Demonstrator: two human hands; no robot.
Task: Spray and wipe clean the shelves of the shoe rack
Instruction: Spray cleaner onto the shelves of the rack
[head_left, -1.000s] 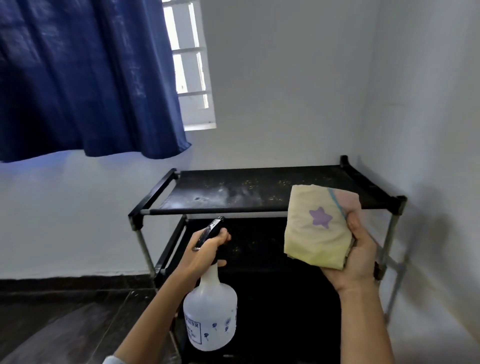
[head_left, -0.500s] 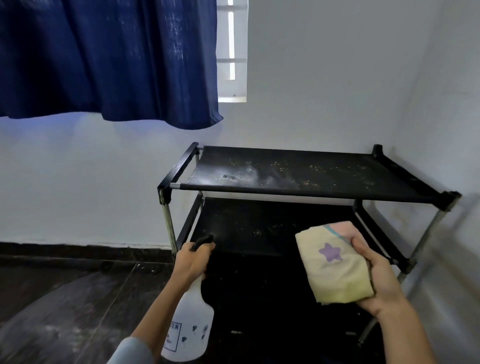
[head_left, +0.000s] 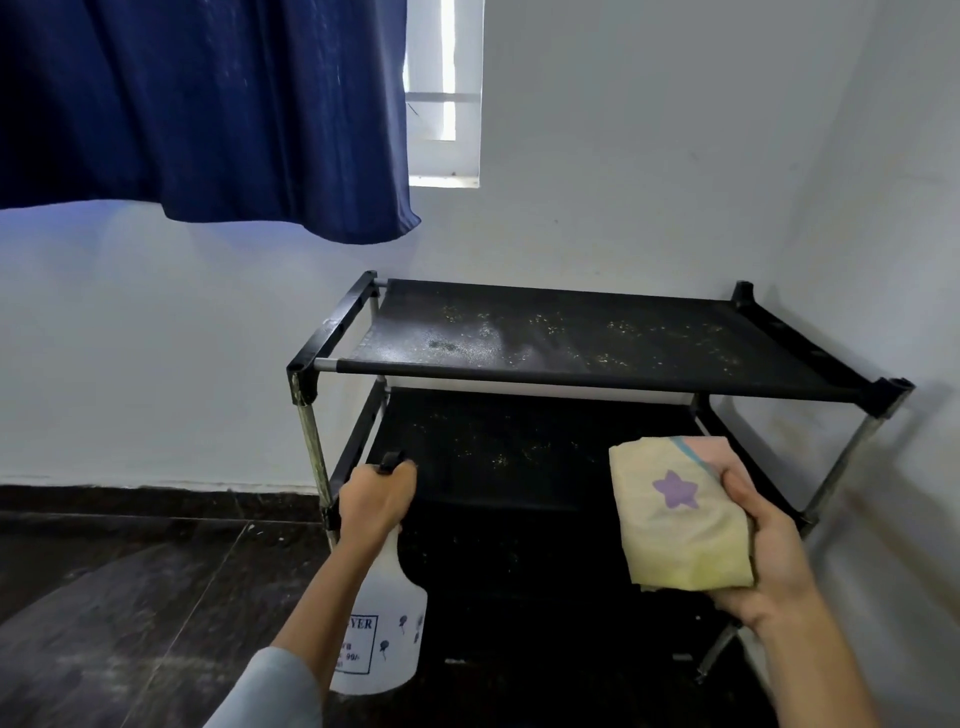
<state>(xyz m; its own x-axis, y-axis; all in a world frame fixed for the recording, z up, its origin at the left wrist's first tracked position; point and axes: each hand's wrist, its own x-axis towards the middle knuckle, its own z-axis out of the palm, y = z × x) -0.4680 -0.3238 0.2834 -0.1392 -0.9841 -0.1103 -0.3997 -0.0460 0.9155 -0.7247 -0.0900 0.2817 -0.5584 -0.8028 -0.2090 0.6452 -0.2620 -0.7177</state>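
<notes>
A black shoe rack (head_left: 878, 395) stands in the room's corner. Its top shelf (head_left: 571, 338) is speckled with yellowish dirt and has a pale sprayed patch at the left. The middle shelf (head_left: 493, 447) below is dusty too. My left hand (head_left: 376, 501) grips the black trigger head of a white spray bottle (head_left: 389, 623), held in front of the rack's lower left. My right hand (head_left: 769, 551) holds a folded yellow cloth (head_left: 675, 519) with a purple star, in front of the rack's right side at middle-shelf height.
A dark blue curtain (head_left: 208, 104) hangs at the upper left beside a window (head_left: 444, 93). White walls (head_left: 649, 156) close in behind and to the right of the rack. Dark floor tiles (head_left: 104, 597) spread out to the left.
Both hands have dropped from top-shelf height to the middle shelf's level. The view has shifted, so the rack sits further right and more of its lower shelves show.
</notes>
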